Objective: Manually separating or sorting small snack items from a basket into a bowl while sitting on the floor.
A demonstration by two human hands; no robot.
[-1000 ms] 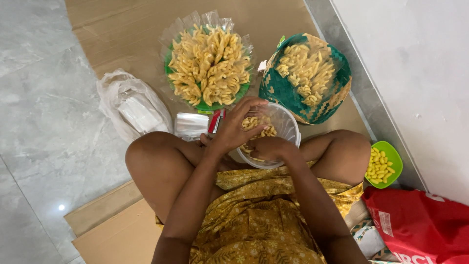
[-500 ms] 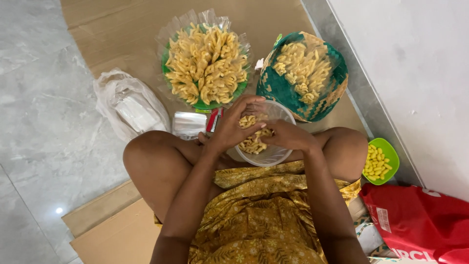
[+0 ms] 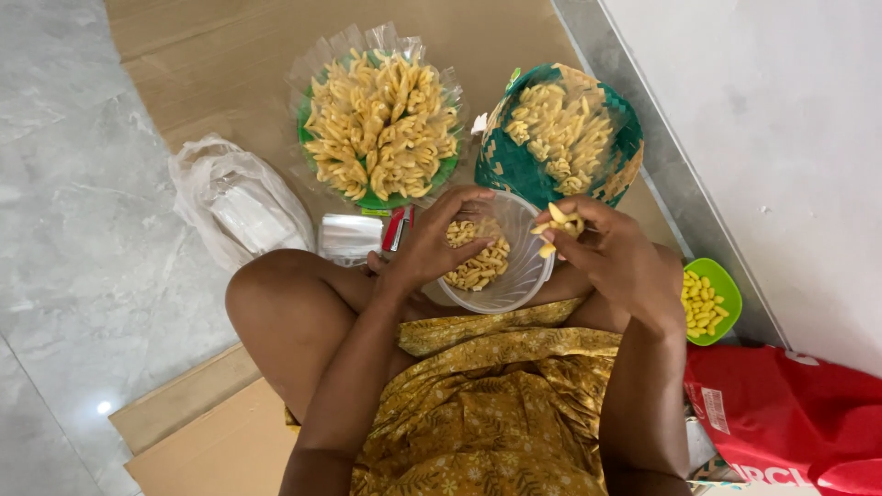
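Head view: left hand curled over the near-left rim of the clear bowl, fingers bent around its edge. Right hand just right of the bowl, fingers pinched on a few yellow snack pieces. More snacks inside the bowl, resting in the lap. Farther off, a green plate and a green basket, both heaped. Right, a small green dish. Left, a white plastic bag.

Left hand curled, fingers bent downward, forearm angled in from near left. Right hand raised slightly to the right, palm turned inward, fingertips pinched together. Both elbows bent.
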